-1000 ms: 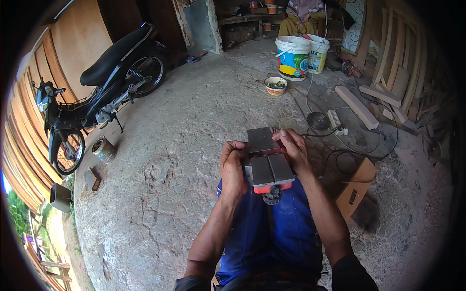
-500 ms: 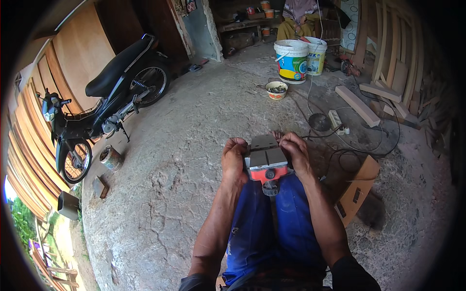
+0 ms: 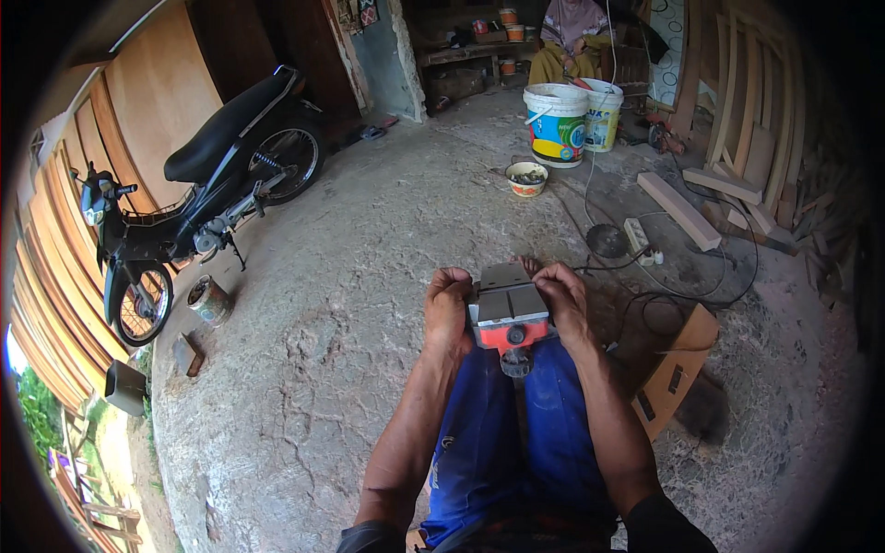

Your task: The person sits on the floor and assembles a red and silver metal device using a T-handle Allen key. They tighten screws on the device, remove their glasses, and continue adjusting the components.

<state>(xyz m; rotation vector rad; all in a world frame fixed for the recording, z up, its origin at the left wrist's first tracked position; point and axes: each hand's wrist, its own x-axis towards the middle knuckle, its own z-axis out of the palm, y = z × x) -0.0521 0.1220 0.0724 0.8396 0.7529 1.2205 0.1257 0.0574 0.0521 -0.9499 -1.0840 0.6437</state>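
Observation:
An electric hand planer (image 3: 513, 305) lies upside down over my blue-trousered knees, its flat grey metal sole facing up. Its red front end carries a round black knob that points toward me. My left hand (image 3: 448, 309) is closed on the planer's left side, thumb and fingers at the edge near the slot across the sole. On the opposite side my right hand (image 3: 562, 300) grips the edge at about the same height. The undersides of the planer and most of my fingertips are hidden.
Ahead stand two paint buckets (image 3: 557, 129) and a small bowl (image 3: 527, 180) of dark bits. Right are a power strip (image 3: 637, 240), cables, timber pieces (image 3: 679, 211) and a slotted wooden board (image 3: 676, 369). A motorcycle (image 3: 198, 184) stands left; a person (image 3: 573, 46) sits at the back.
The view has shifted slightly, so the surroundings sit a little lower in it. Both hands keep their hold on the planer, which has hardly moved.

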